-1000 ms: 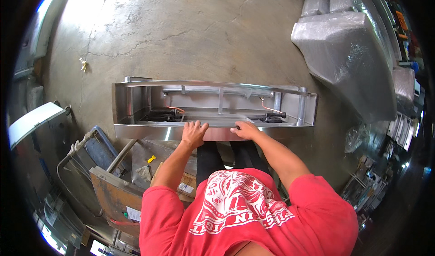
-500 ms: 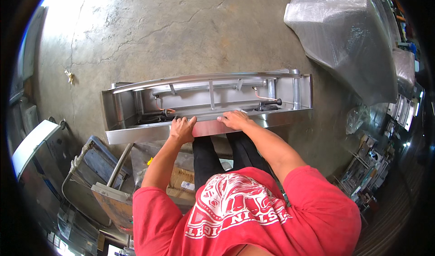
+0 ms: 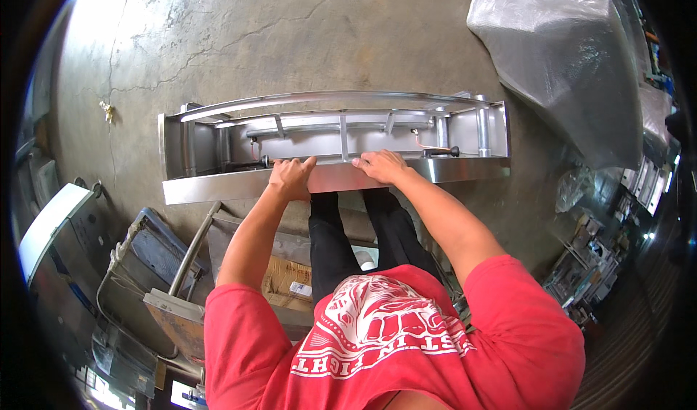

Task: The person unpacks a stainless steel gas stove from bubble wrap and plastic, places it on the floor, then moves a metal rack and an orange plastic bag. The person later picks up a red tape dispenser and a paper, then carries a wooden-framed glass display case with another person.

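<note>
A long stainless-steel trough-like frame [image 3: 239, 186] lies crosswise in front of me, its inside facing up. My left hand [image 3: 292, 177] grips its near edge left of the middle, fingers curled over the rim. Right of the middle, my right hand [image 3: 382, 167] grips the same edge, thumb pointing toward the left hand. Within the frame, a metal pipe [image 3: 312, 128] runs lengthwise past a cross strut [image 3: 343, 137]. A thin copper tube [image 3: 428, 145] sits above a black knobbed valve [image 3: 443, 151]; another black knobbed fitting [image 3: 263, 162] is near my left fingers, which partly hide that area.
Bubble-wrapped bulky goods [image 3: 559, 54] stand at the far right. A metal-framed cart [image 3: 174, 305] and a cardboard piece [image 3: 284, 279] are at the near left. Metal parts [image 3: 592, 272] are piled at the right. A small yellowish scrap [image 3: 107, 111] lies on the concrete floor.
The frame has shifted away from me with both hands still on its near edge, and my arms are stretched farther out. The view has moved slightly too.
</note>
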`<move>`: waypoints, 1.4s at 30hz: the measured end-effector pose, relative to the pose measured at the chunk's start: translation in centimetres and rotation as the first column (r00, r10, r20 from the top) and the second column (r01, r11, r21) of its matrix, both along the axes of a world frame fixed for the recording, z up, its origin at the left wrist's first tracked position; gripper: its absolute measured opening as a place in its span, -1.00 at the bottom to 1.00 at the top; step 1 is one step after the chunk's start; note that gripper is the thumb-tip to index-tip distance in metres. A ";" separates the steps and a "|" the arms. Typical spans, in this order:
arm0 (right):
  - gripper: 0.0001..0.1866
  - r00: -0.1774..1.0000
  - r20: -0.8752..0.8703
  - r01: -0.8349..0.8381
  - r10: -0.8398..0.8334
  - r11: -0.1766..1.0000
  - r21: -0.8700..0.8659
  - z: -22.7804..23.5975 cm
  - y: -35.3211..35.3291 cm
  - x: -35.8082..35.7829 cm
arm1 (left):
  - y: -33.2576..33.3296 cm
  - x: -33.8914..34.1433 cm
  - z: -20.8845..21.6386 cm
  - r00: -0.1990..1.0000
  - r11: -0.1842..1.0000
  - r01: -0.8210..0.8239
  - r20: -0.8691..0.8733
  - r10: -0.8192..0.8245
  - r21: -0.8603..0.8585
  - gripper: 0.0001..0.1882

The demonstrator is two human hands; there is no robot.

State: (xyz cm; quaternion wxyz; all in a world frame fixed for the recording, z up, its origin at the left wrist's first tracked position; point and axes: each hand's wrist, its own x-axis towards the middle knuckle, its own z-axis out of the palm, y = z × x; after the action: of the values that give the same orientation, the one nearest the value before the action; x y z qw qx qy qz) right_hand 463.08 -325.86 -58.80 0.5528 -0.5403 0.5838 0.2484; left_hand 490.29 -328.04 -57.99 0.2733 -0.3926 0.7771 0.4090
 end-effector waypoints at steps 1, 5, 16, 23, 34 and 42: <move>-0.33 0.997 -0.004 -0.082 0.082 0.996 -0.047 0.5 0.4 0.0 | -0.1 0.0 0.1 1.000 1.000 -0.018 -0.001 0.018 0.007 -0.26; 0.01 0.943 -0.073 -0.324 0.325 0.845 -0.425 2.4 2.4 -0.3 | -1.6 -0.2 0.1 0.999 0.999 -0.037 0.010 0.036 0.037 -0.27; 0.08 0.945 -0.196 -0.328 0.263 0.782 -0.530 -0.5 -6.3 -0.4 | -9.3 -0.6 -0.2 0.977 0.932 -0.213 -0.098 0.192 -0.293 -0.06; 0.05 0.940 -0.262 -0.325 0.217 0.802 -0.501 -0.8 -11.3 -0.5 | 3.2 -0.4 0.9 0.522 0.463 -0.847 -0.572 0.633 -0.260 -0.31; -0.07 0.923 -0.373 -0.309 0.093 0.758 -0.574 -3.9 -17.1 -1.2 | 19.5 -0.4 -13.6 -0.256 -0.312 -0.903 0.215 0.943 0.294 -0.20; 0.05 0.941 -0.333 -0.277 0.059 0.700 -0.659 -8.4 -25.8 -2.6 | 6.7 -2.8 -19.1 -0.783 -0.898 -0.396 0.440 0.439 0.192 0.44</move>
State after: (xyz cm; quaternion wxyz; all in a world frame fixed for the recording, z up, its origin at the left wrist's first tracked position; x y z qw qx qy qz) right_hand 460.49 -351.69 -67.15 0.1924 -0.7179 0.6552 0.1355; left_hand 487.53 -321.34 -77.13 -0.2642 -0.7349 -0.2860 0.5552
